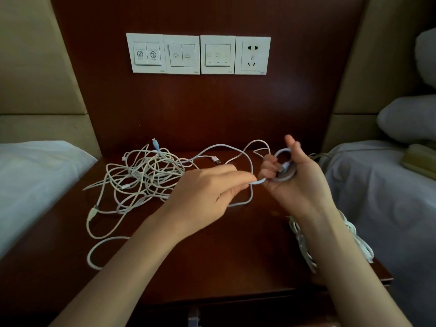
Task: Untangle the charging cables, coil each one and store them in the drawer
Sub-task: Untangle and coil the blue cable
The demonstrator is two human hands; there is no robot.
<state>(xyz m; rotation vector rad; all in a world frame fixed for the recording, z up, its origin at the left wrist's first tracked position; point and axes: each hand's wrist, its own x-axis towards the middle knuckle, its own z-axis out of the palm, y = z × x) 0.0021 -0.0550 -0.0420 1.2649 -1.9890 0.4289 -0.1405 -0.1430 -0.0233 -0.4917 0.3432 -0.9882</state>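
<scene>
Head view. Right hand (pixel 297 179) is palm up, fingers curled round a small coil (pixel 282 151) of white cable, thumb raised. Left hand (pixel 207 192) is just beside it, thumb and forefinger pinching the cable (pixel 250 197) where it leaves the coil. From the pinch the cable drops in a loop onto the desk (pixel 236 244), then runs toward the rear edge. A USB plug (pixel 215 159) lies near there.

Left half of the desk: a loose tangle (pixel 141 175) of white cables, strands trailing toward the front.

Right edge, under the right forearm: a wound bundle (pixel 302 239) of white cable, partly hidden.

Drawer (pixel 236 312) is below the desk's front edge and closed. Its inside is not visible.

Behind the desk is a wood panel with three switch plates (pixel 181 54) and a socket (pixel 252 55). A bed (pixel 35 175) lies on either side, with a pillow (pixel 405 119) on the right one.
</scene>
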